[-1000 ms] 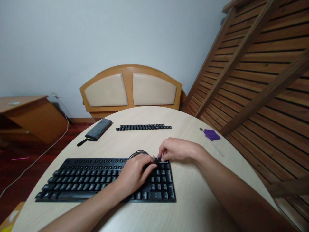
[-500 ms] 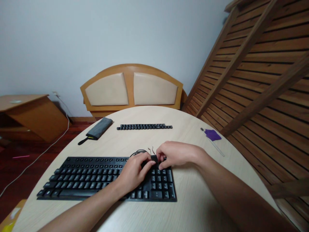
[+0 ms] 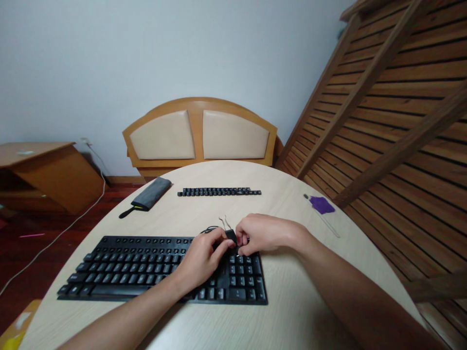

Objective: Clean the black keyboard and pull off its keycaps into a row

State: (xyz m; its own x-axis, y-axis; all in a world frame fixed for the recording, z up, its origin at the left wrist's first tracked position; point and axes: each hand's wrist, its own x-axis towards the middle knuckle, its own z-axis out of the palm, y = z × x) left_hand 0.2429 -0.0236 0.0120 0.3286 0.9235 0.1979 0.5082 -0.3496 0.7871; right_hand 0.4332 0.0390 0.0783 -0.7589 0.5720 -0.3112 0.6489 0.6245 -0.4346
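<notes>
A full-size black keyboard (image 3: 127,290) lies near the front of the round table, under both my hands. Its two back rows show bare key posts without caps, while keycaps sit on the nearer rows. My left hand (image 3: 202,255) pinches a small black keycap puller (image 3: 230,236) between thumb and fingers over the keyboard's right part. The puller's two thin wire prongs point up and away from me. Right beside it, my right hand (image 3: 255,235) has its fingertips closed together close to the puller's lower end; what they grip is hidden.
Loose black keycaps (image 3: 219,192) stand in rows farther back on the table (image 3: 292,287). A grey pouch (image 3: 151,194) with a strap lies at the left. Towards the right edge are a purple cloth (image 3: 321,204) and a thin white-handled brush (image 3: 330,226). A black cable (image 3: 209,228) curls behind the keyboard.
The keycap puller has tilted, its wire prongs now leaning more to the left. My right fingertips have shifted slightly at its lower end. My left hand stays nearly in place.
</notes>
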